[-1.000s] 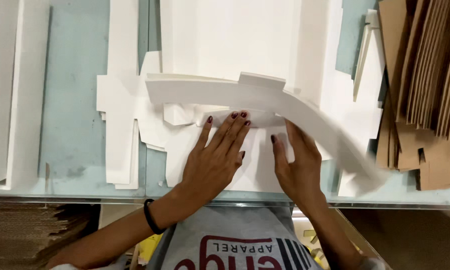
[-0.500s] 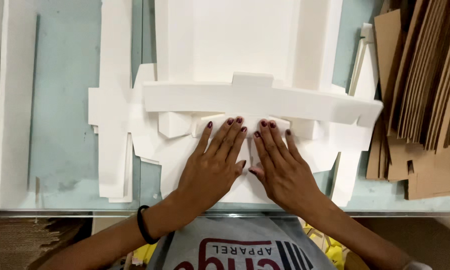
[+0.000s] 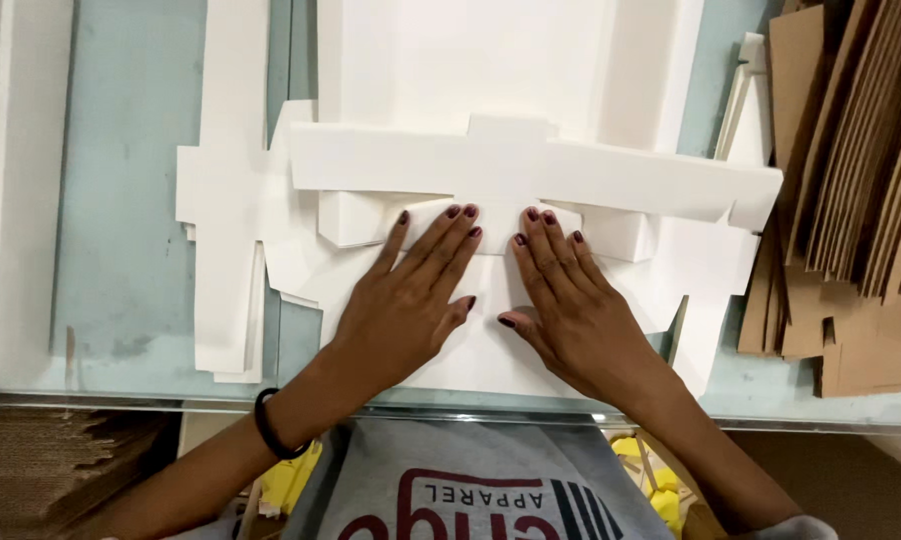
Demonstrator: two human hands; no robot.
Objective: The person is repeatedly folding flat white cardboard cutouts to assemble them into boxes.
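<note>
A white die-cut cardboard blank (image 3: 531, 175) lies flat on the pale blue-green table (image 3: 121, 250), its long upper flap folded towards me. My left hand (image 3: 411, 300) and my right hand (image 3: 571, 305) press side by side on the blank's lower panel, palms down, fingers spread, fingertips touching the edge of the folded flap. Neither hand grips anything. A black band sits on my left wrist.
More white cardboard blanks (image 3: 231, 200) lie left of the hands and one (image 3: 471, 60) behind. White strips (image 3: 11, 180) run along the far left. A stack of brown cardboard sheets (image 3: 851, 190) fills the right side. Corrugated board (image 3: 51, 460) lies below the table edge.
The raised, bowed flap has come down flat. My right hand moved in from the right beside the left, and both now press flat on the blank.
</note>
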